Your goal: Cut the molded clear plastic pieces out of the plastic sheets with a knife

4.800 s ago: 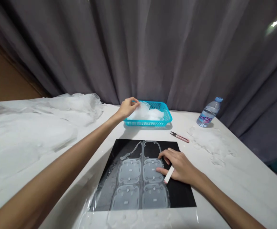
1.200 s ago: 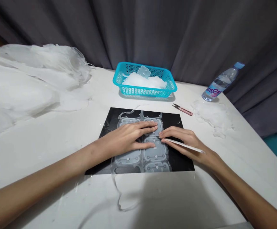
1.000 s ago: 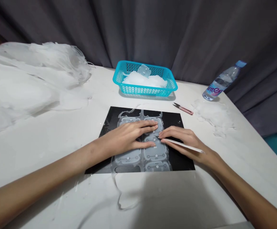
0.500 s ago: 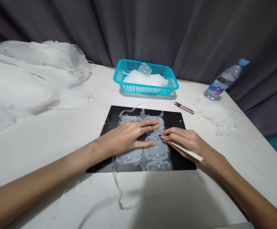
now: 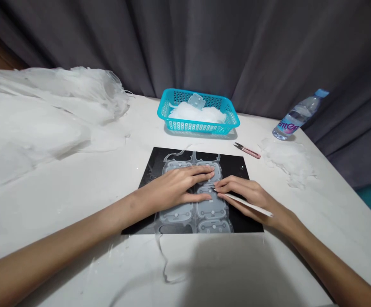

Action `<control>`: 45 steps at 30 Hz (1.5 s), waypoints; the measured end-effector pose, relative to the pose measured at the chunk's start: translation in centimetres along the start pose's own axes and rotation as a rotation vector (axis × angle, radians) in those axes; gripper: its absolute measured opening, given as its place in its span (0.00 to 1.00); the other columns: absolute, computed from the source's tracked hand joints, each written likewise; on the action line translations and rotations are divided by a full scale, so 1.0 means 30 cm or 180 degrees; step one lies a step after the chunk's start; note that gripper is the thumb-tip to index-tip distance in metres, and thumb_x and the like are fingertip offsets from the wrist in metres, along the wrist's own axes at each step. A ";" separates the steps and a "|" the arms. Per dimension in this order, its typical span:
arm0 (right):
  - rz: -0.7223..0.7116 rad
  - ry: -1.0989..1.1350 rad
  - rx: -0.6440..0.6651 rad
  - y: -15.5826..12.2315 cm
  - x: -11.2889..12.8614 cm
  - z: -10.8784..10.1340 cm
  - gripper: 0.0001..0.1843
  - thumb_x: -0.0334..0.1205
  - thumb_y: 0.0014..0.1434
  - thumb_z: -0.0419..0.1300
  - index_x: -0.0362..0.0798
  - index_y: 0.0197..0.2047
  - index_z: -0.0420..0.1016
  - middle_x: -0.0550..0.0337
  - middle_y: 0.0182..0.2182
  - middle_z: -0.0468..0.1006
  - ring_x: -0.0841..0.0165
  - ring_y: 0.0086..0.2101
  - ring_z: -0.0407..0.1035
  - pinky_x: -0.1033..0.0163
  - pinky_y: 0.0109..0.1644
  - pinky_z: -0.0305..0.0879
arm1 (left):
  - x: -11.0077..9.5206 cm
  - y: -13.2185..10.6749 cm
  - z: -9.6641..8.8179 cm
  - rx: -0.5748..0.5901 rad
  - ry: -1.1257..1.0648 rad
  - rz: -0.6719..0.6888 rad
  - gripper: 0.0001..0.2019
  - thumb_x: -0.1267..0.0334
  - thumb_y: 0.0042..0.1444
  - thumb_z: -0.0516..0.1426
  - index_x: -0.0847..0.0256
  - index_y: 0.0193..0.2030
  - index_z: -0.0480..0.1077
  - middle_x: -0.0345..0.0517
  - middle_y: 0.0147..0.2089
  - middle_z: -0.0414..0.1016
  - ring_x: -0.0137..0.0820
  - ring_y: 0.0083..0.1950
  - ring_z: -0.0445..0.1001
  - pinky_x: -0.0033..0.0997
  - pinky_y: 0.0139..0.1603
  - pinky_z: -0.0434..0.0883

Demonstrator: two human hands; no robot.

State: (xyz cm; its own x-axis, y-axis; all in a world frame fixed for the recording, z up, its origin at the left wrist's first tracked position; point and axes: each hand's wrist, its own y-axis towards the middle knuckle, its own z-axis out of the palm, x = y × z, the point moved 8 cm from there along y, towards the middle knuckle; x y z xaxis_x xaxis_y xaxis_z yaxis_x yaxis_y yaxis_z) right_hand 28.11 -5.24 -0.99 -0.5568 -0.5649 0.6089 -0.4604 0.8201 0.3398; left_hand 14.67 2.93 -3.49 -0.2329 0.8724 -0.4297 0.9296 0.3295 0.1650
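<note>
A translucent moulded silicone-like sheet [image 5: 212, 207] with rounded rectangular pieces lies on a black mat [image 5: 238, 166]. My left hand [image 5: 180, 185] rests flat across it, fingers stretched out and thumb apart, covering part of the left column and the middle. In a pinch, my right hand [image 5: 244, 192] holds a slim white pen-shaped tool [image 5: 251, 205]. Its tip meets the sheet between two pieces of the right column, just right of my left fingertips; the exact tip is too small to make out. A loose strip [image 5: 163, 260] of trimmed edge trails off the mat's front.
Behind the mat stands a blue basket [image 5: 201, 127] with white translucent pieces inside. Pink-handled thread snips [image 5: 248, 150] lie right of it, near a scrap pile [image 5: 289, 160] and a water bottle [image 5: 295, 117]. A large heap of translucent sheets [image 5: 44, 115] covers the table's left.
The camera view has shifted a little, so everything sits slightly lower. My left hand stays on the sheet; the tool's tip has moved very slightly left along the gap.
</note>
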 end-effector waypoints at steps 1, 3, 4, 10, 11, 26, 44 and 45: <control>0.0006 -0.0013 0.0002 0.000 -0.007 0.007 0.07 0.33 0.73 0.59 0.49 0.52 0.74 0.52 0.49 0.80 0.64 0.50 0.78 0.59 0.55 0.75 | 0.001 -0.001 0.000 -0.0006 0.0004 0.0000 0.31 0.45 0.70 0.59 0.61 0.72 0.67 0.52 0.75 0.66 0.45 0.71 0.72 0.41 0.71 0.69; 0.0041 -0.0062 -0.0005 0.000 -0.018 0.008 0.06 0.34 0.73 0.59 0.49 0.52 0.74 0.52 0.49 0.80 0.64 0.50 0.77 0.60 0.56 0.74 | 0.004 -0.004 0.000 -0.0011 -0.0002 -0.0008 0.31 0.45 0.70 0.59 0.60 0.72 0.68 0.52 0.75 0.66 0.45 0.71 0.72 0.41 0.71 0.69; 0.0050 -0.0084 -0.0004 -0.001 -0.020 0.005 0.06 0.34 0.73 0.59 0.49 0.52 0.74 0.52 0.49 0.80 0.64 0.50 0.77 0.60 0.56 0.74 | 0.005 -0.005 0.000 -0.0020 -0.0012 -0.0007 0.30 0.45 0.70 0.59 0.59 0.72 0.68 0.51 0.75 0.66 0.45 0.71 0.73 0.41 0.71 0.69; -0.0193 -0.0513 0.0059 0.001 -0.005 0.006 0.07 0.32 0.74 0.56 0.48 0.52 0.73 0.51 0.48 0.81 0.63 0.50 0.77 0.59 0.53 0.75 | 0.008 -0.004 0.006 -0.0023 -0.0007 0.0010 0.30 0.45 0.70 0.59 0.58 0.73 0.67 0.51 0.76 0.66 0.45 0.71 0.72 0.40 0.71 0.69; -0.0318 -0.0706 0.0035 0.001 0.004 0.012 0.08 0.31 0.74 0.56 0.48 0.52 0.73 0.50 0.48 0.81 0.62 0.49 0.78 0.59 0.51 0.76 | 0.008 -0.004 0.009 -0.0008 0.0015 0.0011 0.30 0.45 0.70 0.59 0.58 0.73 0.67 0.52 0.76 0.66 0.45 0.72 0.72 0.41 0.71 0.68; -0.0622 -0.2103 -0.0365 0.048 0.049 0.052 0.13 0.28 0.73 0.53 0.41 0.57 0.74 0.46 0.46 0.83 0.57 0.45 0.77 0.52 0.49 0.76 | 0.025 0.004 0.005 -0.0119 -0.0496 -0.0118 0.41 0.41 0.67 0.59 0.54 0.79 0.50 0.62 0.77 0.56 0.54 0.78 0.57 0.57 0.75 0.62; 0.0565 0.0429 -0.0795 0.091 -0.034 -0.097 0.11 0.42 0.73 0.58 0.54 0.55 0.78 0.55 0.50 0.80 0.61 0.50 0.75 0.54 0.57 0.71 | 0.046 0.032 -0.094 -0.1294 -0.1112 -0.0454 0.17 0.52 0.69 0.62 0.56 0.59 0.74 0.48 0.51 0.77 0.39 0.53 0.75 0.42 0.58 0.73; 0.0568 0.0359 -0.0950 0.084 -0.038 -0.100 0.11 0.42 0.74 0.58 0.54 0.55 0.78 0.55 0.50 0.79 0.61 0.51 0.74 0.52 0.59 0.70 | 0.044 0.038 -0.101 -0.1321 -0.1173 -0.0526 0.12 0.53 0.70 0.60 0.58 0.50 0.77 0.46 0.46 0.77 0.37 0.48 0.76 0.39 0.55 0.73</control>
State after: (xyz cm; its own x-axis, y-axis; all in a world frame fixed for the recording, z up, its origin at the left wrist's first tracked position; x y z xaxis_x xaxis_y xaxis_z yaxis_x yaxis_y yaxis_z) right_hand 29.66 -2.27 1.33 -0.5229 -0.4107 0.7470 -0.1316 0.9047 0.4052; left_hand 14.56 5.55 -1.18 -0.1815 0.6384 -0.7480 0.6822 0.6296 0.3718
